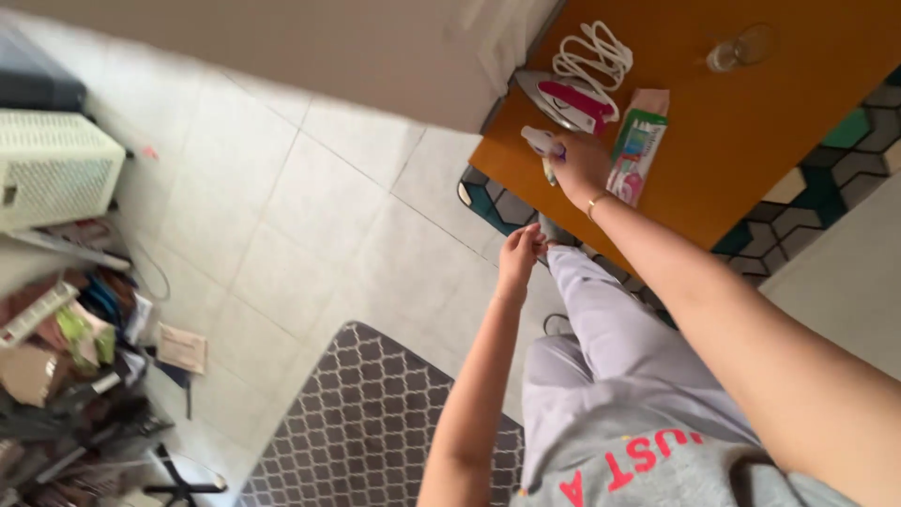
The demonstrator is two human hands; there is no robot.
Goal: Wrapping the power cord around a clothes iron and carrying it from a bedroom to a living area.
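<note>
The right hand (580, 167) grips a small white and purple tube-like object (544, 145) over the edge of the orange wooden table (751, 122), just beside the white and pink clothes iron (563, 101); the left hand (519, 253), fingers pinched shut, touches the pale grey trouser knee (587, 282).

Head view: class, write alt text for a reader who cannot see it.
A person's right hand holds a small white object over an orange table, beside a clothes iron. The left hand hangs lower, above pale floor tiles.

Right hand (579, 165) grips a small white tube (543, 143) over the orange table (751, 122), beside an iron (563, 101)
</note>
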